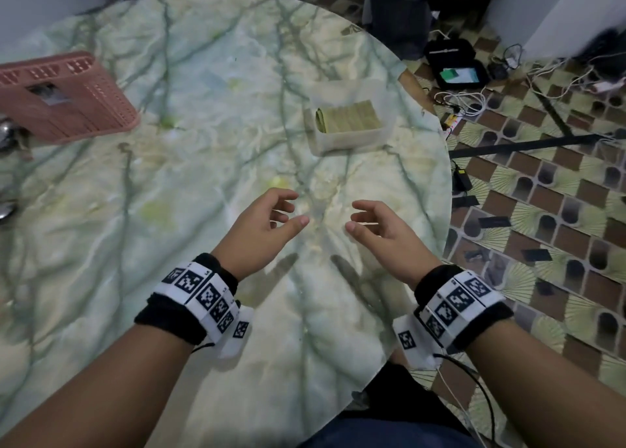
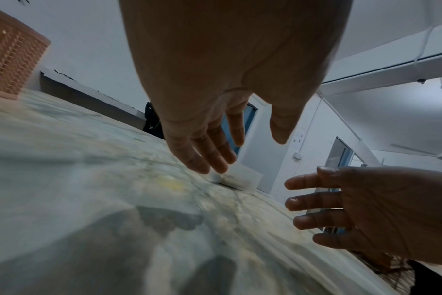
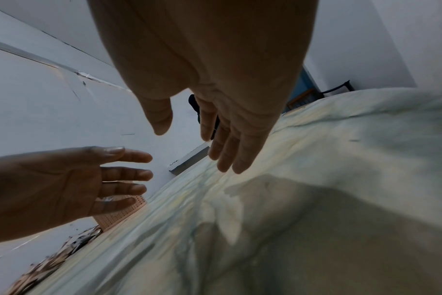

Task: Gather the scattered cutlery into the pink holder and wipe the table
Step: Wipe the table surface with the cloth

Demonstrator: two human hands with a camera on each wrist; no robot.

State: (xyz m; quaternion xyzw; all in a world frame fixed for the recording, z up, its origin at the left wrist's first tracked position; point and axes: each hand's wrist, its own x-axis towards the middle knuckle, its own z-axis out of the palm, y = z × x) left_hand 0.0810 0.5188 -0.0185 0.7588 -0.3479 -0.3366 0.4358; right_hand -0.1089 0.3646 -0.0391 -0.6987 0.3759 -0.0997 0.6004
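The pink holder (image 1: 67, 98) lies on its side at the far left of the round marbled table (image 1: 203, 142); it also shows as the pink holder (image 2: 10, 65) in the left wrist view. Metal cutlery (image 1: 6, 135) peeks in at the left edge. A clear tub with a folded green cloth (image 1: 349, 117) stands right of centre. My left hand (image 1: 271, 217) and right hand (image 1: 372, 222) hover side by side over the near middle of the table, palms facing each other, fingers relaxed, holding nothing.
The table's right edge (image 1: 447, 183) drops to a patterned floor strewn with cables (image 1: 464, 103), a black case (image 1: 457, 64) and small dark objects. My legs are at the near table edge (image 1: 372, 390).
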